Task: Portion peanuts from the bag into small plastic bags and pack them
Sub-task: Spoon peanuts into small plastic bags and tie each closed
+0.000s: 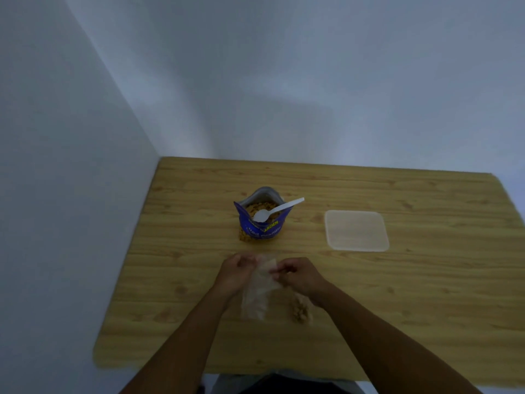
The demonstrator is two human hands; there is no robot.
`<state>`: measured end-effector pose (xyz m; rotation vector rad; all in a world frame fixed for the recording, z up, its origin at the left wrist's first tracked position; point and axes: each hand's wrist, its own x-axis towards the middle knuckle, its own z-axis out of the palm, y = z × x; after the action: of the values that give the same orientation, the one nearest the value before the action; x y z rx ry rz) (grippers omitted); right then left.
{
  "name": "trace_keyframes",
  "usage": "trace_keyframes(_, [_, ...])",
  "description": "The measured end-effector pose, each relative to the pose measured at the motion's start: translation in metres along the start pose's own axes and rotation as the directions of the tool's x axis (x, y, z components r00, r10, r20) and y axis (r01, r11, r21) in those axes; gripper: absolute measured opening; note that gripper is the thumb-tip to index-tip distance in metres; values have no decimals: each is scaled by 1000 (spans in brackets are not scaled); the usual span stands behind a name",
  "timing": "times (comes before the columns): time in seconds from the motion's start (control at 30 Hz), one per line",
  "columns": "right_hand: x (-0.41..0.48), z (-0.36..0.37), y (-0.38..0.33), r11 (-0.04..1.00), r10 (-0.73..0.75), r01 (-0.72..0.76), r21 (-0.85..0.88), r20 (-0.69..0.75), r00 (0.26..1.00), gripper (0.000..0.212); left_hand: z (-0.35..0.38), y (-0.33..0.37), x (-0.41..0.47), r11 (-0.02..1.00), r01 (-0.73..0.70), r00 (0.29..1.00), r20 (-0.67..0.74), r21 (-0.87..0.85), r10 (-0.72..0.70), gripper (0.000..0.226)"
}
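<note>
A blue peanut bag [260, 223] stands open in the middle of the wooden table [426, 294], with peanuts showing inside. A white plastic spoon [277, 213] rests in its mouth, handle pointing right. Nearer to me, my left hand [236, 273] and my right hand [299, 275] both pinch the top edge of a small clear plastic bag [257, 291], which hangs down between them. Whether it holds any peanuts cannot be told. A small plastic bag filled with peanuts [300, 308] lies on the table just under my right wrist.
A translucent square plastic lid [356, 230] lies flat to the right of the peanut bag. White walls border the table at the left and the back. The table's front edge is close to my body.
</note>
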<state>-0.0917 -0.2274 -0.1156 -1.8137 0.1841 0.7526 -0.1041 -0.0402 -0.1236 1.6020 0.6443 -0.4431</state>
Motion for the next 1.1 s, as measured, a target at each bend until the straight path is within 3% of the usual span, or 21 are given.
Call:
trace_keyframes(0.1, [-4,-10,-11,998,-51,52,32,-19,999,14,1,11,1,996,79,994,80,-35,-76,37])
trace_keyframes(0.2, [-9,-20,-21,994,-111,111,21,-18,994,16,5,27,-4,991,68,994,95,-113,-58,26])
trace_keyframes(0.3, [-17,-31,-36,989,-149,149,24,-9,989,19,9,48,-14,988,-89,993,68,-127,98,21])
trace_keyframes(0.47, [-18,-55,-73,949,-311,317,2,-184,932,10,7,82,-28,925,-364,930,103,111,353,14])
trace_keyframes(0.57, [-17,-68,-95,904,-421,407,-131,-100,902,11,4,95,-26,843,-473,881,152,258,448,16])
trace_keyframes(0.7, [-20,-79,-115,926,-349,354,-129,56,935,21,5,110,-27,766,-555,830,156,325,535,16])
trace_keyframes(0.83, [-19,-83,-114,973,-228,230,-19,81,970,21,4,115,-28,743,-588,805,147,318,574,6])
trace_keyframes(1.1, [-17,-80,-103,986,-169,164,40,153,974,28,1,113,-25,725,-622,781,170,296,601,5])
